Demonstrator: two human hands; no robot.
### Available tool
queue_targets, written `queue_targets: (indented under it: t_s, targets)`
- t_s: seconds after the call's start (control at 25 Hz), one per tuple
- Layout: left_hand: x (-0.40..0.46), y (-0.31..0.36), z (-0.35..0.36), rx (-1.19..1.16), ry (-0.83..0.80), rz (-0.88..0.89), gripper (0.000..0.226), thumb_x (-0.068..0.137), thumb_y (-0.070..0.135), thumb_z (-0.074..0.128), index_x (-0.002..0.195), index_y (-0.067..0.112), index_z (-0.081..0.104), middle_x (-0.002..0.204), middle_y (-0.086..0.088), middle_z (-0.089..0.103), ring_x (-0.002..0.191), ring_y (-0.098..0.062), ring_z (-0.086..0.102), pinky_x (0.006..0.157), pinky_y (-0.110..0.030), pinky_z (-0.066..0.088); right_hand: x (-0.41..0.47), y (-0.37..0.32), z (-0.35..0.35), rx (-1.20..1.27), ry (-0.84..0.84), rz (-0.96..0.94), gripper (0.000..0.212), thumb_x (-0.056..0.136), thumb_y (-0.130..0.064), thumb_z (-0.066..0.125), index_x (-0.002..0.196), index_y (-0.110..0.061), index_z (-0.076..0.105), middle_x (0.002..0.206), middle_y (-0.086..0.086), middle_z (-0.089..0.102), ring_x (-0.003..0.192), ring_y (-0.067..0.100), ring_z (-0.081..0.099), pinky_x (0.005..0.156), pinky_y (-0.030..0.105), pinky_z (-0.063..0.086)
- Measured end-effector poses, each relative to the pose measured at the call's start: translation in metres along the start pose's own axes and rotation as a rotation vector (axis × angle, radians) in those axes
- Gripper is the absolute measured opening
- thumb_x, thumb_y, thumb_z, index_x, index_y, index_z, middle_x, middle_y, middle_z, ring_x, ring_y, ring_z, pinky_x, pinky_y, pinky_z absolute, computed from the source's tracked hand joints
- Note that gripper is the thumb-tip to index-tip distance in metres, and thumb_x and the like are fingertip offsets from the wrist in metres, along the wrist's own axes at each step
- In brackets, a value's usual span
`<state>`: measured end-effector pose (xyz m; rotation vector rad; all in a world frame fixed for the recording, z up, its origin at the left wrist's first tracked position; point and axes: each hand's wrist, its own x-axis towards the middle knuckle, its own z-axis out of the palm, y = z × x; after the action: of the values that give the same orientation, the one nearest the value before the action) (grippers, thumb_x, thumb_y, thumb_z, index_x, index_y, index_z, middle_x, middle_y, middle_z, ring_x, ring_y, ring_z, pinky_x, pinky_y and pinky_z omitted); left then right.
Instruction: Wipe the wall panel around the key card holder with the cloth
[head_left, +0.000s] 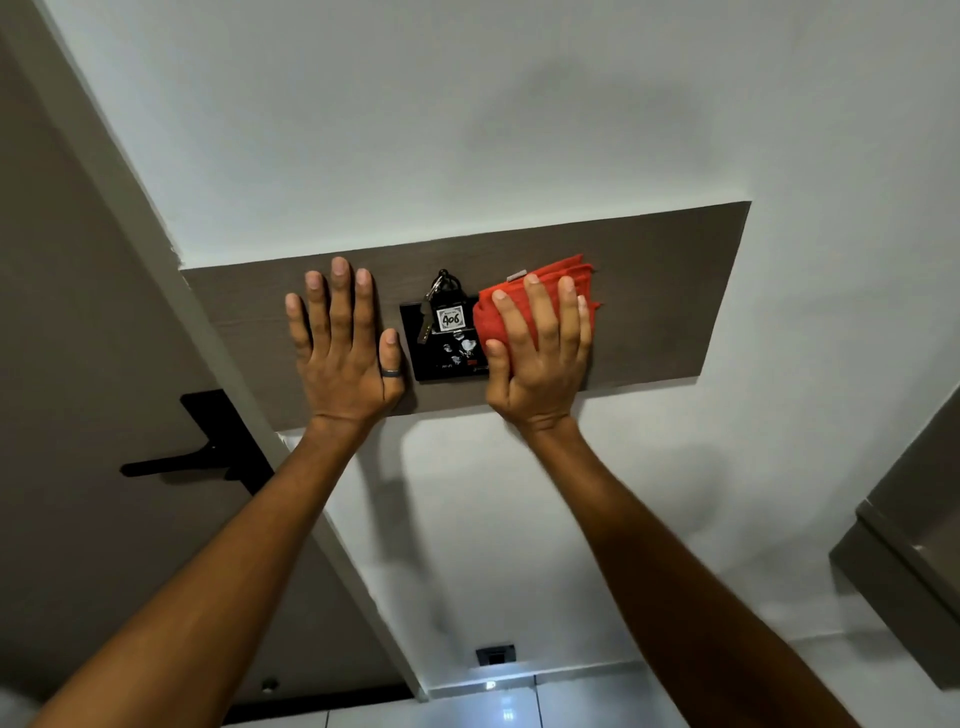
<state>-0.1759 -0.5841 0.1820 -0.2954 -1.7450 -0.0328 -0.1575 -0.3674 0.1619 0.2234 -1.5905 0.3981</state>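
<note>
Head view looks along two bare forearms reaching up to a brown wall panel (649, 291) set on a white wall (467, 114). Left hand (345, 345) lies flat on the panel with fingers spread and straight, gripping nothing; a dark ring (391, 372) sits on its thumb. Its heel reaches the panel's lower edge, toward the left end. Right hand (537, 358) presses a folded red cloth (540, 291) against the panel, fingers laid over the fabric and thumb hooked round its left side, so the cloth is clamped under the palm. Between the two hands sits the black key card holder (447, 343), with a keyring and tag (450, 318) marked 406 hanging over its top. The cloth touches the holder's right edge and overlaps it slightly; the left thumb rests just beside its left edge. A dark door handle (197, 457) shows on the door at lower left.
</note>
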Motion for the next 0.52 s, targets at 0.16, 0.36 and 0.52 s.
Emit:
queue_targets:
  t_s: [0.16,0.36,0.52]
  targets:
    - [-0.001,-0.001,0.002,-0.019,0.005,-0.02,0.065,0.108,0.037,0.031,0.166,0.01,0.016,0.175,-0.005,0.002,0.162,-0.028,0.001,0.132,-0.05,0.003,-0.004,-0.013,-0.006,0.006,-0.064,0.137,0.048,0.109,-0.038,0.041,0.148,-0.014,0.057,0.157,0.015,0.051,0.156,0.039,0.029,0.131,0.057,0.017]
    - [0.001,-0.001,0.0,-0.028,0.009,-0.005,0.066,0.107,0.036,0.032,0.166,0.01,0.015,0.175,-0.005,0.002,0.162,-0.028,0.001,0.132,-0.051,0.004,0.008,0.008,-0.01,0.001,-0.051,-0.085,0.047,0.109,-0.035,0.046,0.149,-0.013,0.055,0.159,0.007,0.046,0.159,0.033,0.028,0.135,0.051,0.013]
    - [-0.002,-0.002,0.004,-0.024,0.014,0.002,0.066,0.107,0.037,0.031,0.165,0.009,0.016,0.175,-0.006,0.003,0.162,-0.029,0.002,0.132,-0.052,0.005,0.009,0.022,0.006,0.008,0.04,-0.233,0.045,0.107,-0.035,0.04,0.142,-0.018,0.064,0.146,0.01,0.064,0.143,0.038,0.051,0.129,0.051,0.03]
